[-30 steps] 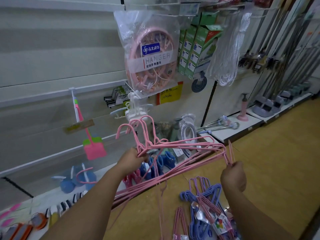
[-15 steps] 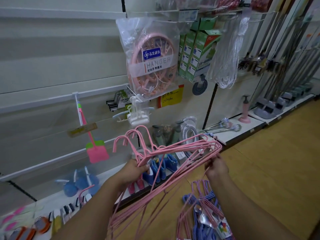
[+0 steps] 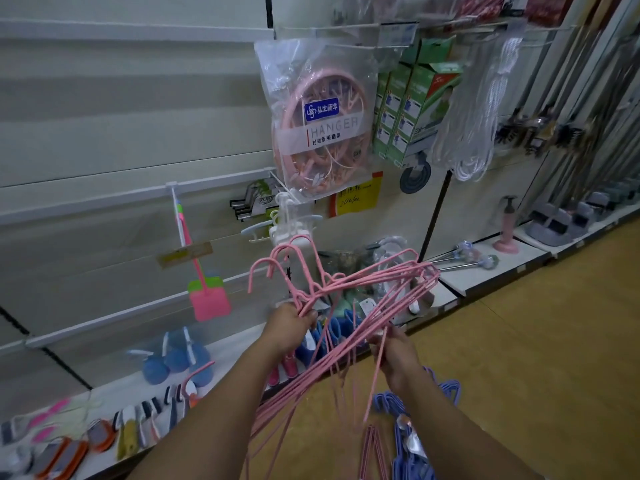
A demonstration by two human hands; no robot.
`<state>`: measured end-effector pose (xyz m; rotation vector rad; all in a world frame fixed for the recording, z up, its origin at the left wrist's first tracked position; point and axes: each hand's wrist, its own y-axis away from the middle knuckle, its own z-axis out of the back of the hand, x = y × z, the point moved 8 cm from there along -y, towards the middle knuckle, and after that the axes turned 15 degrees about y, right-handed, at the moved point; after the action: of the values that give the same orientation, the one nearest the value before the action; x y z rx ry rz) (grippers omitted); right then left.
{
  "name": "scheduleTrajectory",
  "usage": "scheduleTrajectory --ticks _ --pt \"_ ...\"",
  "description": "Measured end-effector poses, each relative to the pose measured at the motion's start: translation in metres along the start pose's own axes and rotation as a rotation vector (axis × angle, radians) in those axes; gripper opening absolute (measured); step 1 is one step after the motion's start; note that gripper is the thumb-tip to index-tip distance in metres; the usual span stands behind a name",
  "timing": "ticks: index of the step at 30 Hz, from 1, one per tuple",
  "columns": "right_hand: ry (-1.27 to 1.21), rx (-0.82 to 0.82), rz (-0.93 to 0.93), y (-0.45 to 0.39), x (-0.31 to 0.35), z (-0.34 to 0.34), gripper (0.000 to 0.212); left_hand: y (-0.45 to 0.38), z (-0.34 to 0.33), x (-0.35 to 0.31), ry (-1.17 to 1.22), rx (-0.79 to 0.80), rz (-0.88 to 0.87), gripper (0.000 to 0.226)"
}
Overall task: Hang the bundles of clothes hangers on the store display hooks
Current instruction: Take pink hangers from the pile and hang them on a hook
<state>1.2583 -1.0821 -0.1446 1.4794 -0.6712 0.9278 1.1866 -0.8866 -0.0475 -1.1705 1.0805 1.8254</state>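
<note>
A: Going left to right; a pink fly swatter (image 3: pixel 209 299) is hanging off a display hook (image 3: pixel 178 216) at left centre; just right of it the left hand (image 3: pixel 290 325) is curling its fingers round the necks of the pink hanger bundle (image 3: pixel 349 306), pinching them tight under the hook ends.

B: And the bundle itself?

A: It is sitting in mid-frame, in the air below the bagged round hanger (image 3: pixel 320 123), not on any hook yet; the wires are fanning out rather than lying flat together.

B: Right hand?

A: The right hand (image 3: pixel 398 355) is lower centre-right, fingers closing on a few loose lower wires; exactly how many it is pinching I cannot tell.

B: Risks?

A: Probably the splayed hook ends are not lining up, so some may be missing the peg and dropping; loose wires could be snagging the white clip hanger (image 3: pixel 291 226) just above; more blue hangers (image 3: pixel 408 445) are lying on the floor at bottom right, well below.
</note>
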Motion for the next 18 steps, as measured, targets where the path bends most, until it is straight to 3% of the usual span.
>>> scheduleTrajectory --ticks 4,10,15,18 --pt "0.016 0.06 -0.07 0.004 -0.023 0.0 0.032 0.006 0.003 -0.005 0.025 -0.02 -0.01 0.026" --pt "0.024 0.248 -0.097 0.0 -0.028 0.0 0.089 0.008 0.014 -0.004 -0.03 -0.071 -0.014 0.022" --pt "0.097 0.337 -0.168 0.0 -0.047 -0.021 0.105 0.017 0.014 0.014 -0.03 -0.109 0.022 0.028" --pt "0.105 0.362 -0.176 0.009 -0.058 -0.043 0.09 0.027 0.018 0.024 -0.013 -0.104 0.048 0.03"
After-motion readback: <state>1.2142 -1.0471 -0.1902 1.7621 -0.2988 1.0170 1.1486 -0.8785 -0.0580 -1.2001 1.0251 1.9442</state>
